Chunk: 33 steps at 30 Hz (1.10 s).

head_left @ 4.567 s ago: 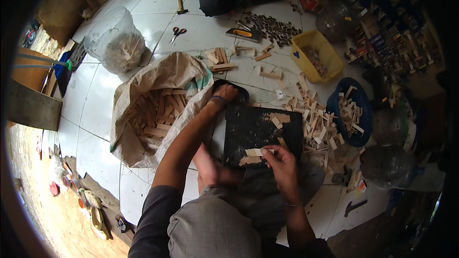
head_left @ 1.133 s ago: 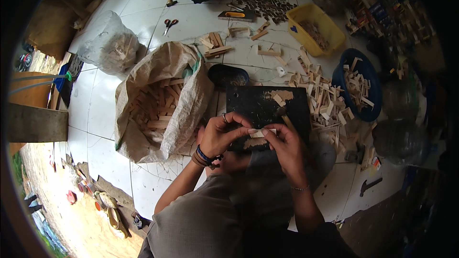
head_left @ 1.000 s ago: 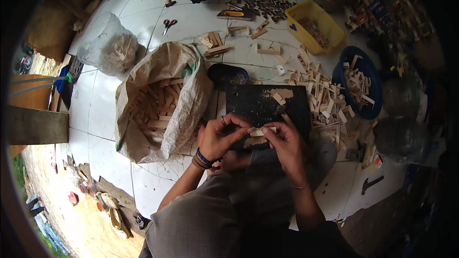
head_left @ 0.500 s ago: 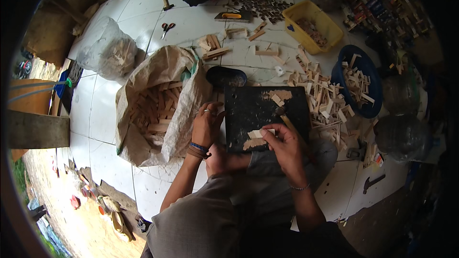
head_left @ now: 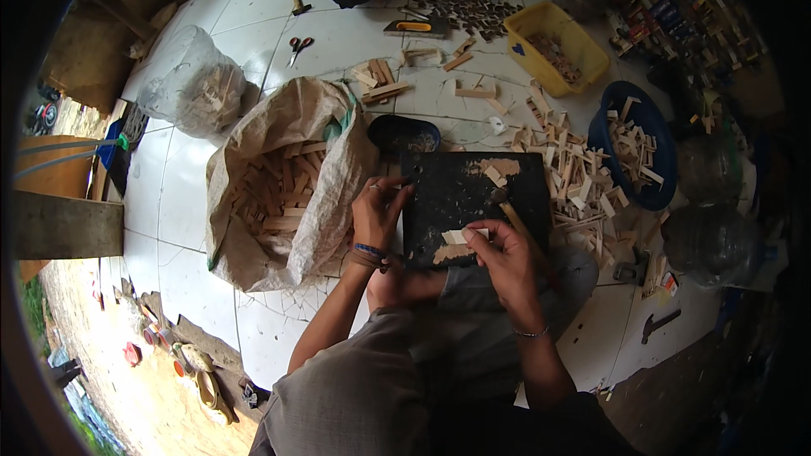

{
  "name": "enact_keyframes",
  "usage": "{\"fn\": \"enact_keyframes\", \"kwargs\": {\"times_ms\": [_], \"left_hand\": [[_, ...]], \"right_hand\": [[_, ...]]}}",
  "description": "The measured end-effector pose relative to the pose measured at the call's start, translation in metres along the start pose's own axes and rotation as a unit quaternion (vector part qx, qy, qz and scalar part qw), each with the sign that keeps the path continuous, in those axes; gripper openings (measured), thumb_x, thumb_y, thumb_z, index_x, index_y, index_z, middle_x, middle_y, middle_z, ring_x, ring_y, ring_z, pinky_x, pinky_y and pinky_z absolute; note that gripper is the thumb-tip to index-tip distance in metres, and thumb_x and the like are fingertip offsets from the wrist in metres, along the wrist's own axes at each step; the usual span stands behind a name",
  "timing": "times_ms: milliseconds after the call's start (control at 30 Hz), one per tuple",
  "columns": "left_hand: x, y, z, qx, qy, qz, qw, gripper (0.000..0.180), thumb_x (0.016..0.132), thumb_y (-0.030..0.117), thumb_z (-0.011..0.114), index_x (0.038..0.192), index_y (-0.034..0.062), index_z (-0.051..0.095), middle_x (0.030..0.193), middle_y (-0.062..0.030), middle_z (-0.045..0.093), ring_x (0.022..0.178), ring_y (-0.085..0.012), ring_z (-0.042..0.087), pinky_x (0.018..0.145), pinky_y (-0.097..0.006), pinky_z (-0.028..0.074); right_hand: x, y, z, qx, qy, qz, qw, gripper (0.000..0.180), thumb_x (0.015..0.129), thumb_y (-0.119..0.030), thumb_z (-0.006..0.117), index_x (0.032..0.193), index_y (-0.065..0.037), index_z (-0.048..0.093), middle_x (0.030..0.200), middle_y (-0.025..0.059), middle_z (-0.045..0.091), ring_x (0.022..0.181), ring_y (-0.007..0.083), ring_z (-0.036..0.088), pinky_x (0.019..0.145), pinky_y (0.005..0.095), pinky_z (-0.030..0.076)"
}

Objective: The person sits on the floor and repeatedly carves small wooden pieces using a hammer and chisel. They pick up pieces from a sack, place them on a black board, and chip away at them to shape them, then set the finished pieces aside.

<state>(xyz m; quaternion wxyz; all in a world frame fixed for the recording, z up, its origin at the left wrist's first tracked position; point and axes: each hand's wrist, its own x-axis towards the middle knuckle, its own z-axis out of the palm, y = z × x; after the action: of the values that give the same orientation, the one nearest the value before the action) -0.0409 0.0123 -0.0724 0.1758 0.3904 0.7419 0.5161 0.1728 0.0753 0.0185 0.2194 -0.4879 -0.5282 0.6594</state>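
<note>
My right hand (head_left: 507, 263) pinches a small pale wooden piece (head_left: 460, 237) between thumb and fingers, low over the near part of a dark board (head_left: 435, 203). At the board's left edge, my left hand (head_left: 376, 213) is raised with thumb and fingertips brought together. Anything between those fingertips is too small to make out. A hammer (head_left: 513, 218) lies on the board's right side, its handle running toward my right hand. Light brown worn patches show on the board, with a little wooden piece (head_left: 492, 175) on the far one. Beyond it sits a dark oval dish (head_left: 404, 128).
A woven sack (head_left: 338, 232) of wood strips stands at left, beside a clear plastic bag (head_left: 198, 89). Loose wooden pieces (head_left: 583, 177) pile up at right, near a blue basin (head_left: 601, 131) and a yellow tub (head_left: 541, 76). Scissors (head_left: 297, 48) and another hammer (head_left: 661, 325) lie on the tiles.
My left hand has moved slightly right and its fingertips have come together over the board's edge. My right hand keeps the wooden piece in about the same place.
</note>
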Motion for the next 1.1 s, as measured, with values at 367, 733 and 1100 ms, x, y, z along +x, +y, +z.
{"fn": "enact_keyframes", "kwargs": {"times_ms": [367, 733, 1100], "left_hand": [[0.002, -0.016, -0.006, -0.307, 0.052, -0.1, 0.945, 0.019, 0.094, 0.002, 0.074, 0.111, -0.0002, 0.065, 0.101, -0.0055, 0.072, 0.095, -0.0113, 0.068, 0.087, -0.024, 0.053], [-0.015, 0.046, -0.029, -0.309, -0.068, -0.066, 0.946, 0.028, 0.094, -0.005, 0.071, 0.121, -0.0024, 0.067, 0.116, -0.0108, 0.073, 0.106, -0.0148, 0.069, 0.096, -0.027, 0.054], [-0.033, 0.03, -0.016, -0.397, -0.116, -0.202, 0.888, 0.042, 0.086, -0.011, 0.076, 0.12, 0.0026, 0.055, 0.109, -0.0089, 0.069, 0.102, -0.0162, 0.071, 0.09, -0.027, 0.058]], "right_hand": [[0.002, 0.004, 0.001, 0.016, 0.003, -0.006, 1.0, 0.019, 0.093, -0.019, 0.078, 0.106, -0.006, 0.075, 0.078, -0.0059, 0.061, 0.065, 0.0014, 0.049, 0.056, 0.0202, 0.038], [0.0, -0.001, 0.002, 0.018, -0.001, 0.002, 1.0, 0.019, 0.094, -0.013, 0.076, 0.11, -0.004, 0.072, 0.079, -0.004, 0.063, 0.065, 0.0017, 0.05, 0.059, 0.0182, 0.04], [0.001, 0.002, 0.003, 0.016, 0.004, -0.003, 1.0, 0.018, 0.094, -0.018, 0.076, 0.107, -0.005, 0.075, 0.08, -0.0036, 0.066, 0.065, 0.0015, 0.051, 0.057, 0.0194, 0.04]]}}
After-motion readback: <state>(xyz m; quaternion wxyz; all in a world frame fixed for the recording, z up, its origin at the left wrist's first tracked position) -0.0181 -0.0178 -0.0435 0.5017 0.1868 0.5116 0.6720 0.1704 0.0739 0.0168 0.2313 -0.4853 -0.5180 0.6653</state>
